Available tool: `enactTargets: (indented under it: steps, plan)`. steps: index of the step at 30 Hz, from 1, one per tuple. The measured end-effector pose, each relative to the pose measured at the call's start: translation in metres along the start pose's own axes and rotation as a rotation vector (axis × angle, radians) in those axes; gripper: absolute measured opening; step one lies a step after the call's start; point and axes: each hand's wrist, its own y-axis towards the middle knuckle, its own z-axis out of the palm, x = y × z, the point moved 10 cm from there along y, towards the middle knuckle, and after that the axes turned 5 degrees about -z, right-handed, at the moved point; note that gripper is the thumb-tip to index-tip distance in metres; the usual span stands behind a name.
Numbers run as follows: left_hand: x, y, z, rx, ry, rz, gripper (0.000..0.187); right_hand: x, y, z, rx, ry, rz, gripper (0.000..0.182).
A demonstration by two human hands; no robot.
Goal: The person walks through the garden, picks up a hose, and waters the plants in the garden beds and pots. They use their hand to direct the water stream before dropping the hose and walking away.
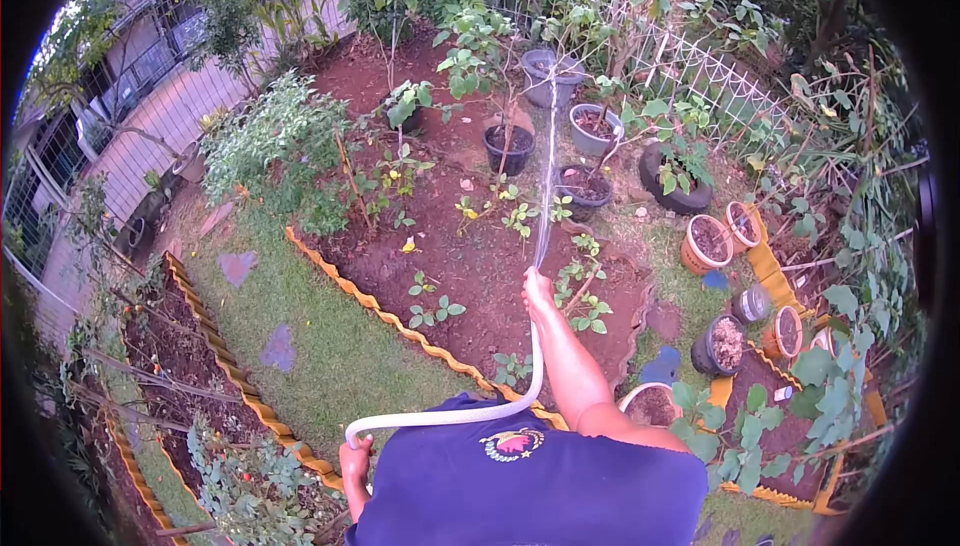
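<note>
My right hand (537, 292) is stretched out in front of me, gripping the end of a pale garden hose (470, 411). A thin jet of water (547, 176) shoots from it toward the dark pots (583, 187) at the back of the red soil bed (480, 266). The hose curves back across my blue shirt to my left hand (354, 461), which holds it low at my side near the orange border edging (300, 451).
Orange scalloped edging (390, 311) borders the soil bed; a grass strip (310, 336) with flat stepping stones (278, 348) runs to its left. Terracotta and grey pots (706, 242) cluster at right. A white fence (700, 71) and a house wall (170, 111) enclose the garden.
</note>
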Motion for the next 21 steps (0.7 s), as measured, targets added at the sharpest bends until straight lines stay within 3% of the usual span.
enactTargets:
  steps: [21]
  plan:
    - [0.011, 0.01, -0.005, 0.026, 0.013, 0.031, 0.028, -0.017, -0.017, -0.015, -0.049, -0.037, 0.018, 0.035]
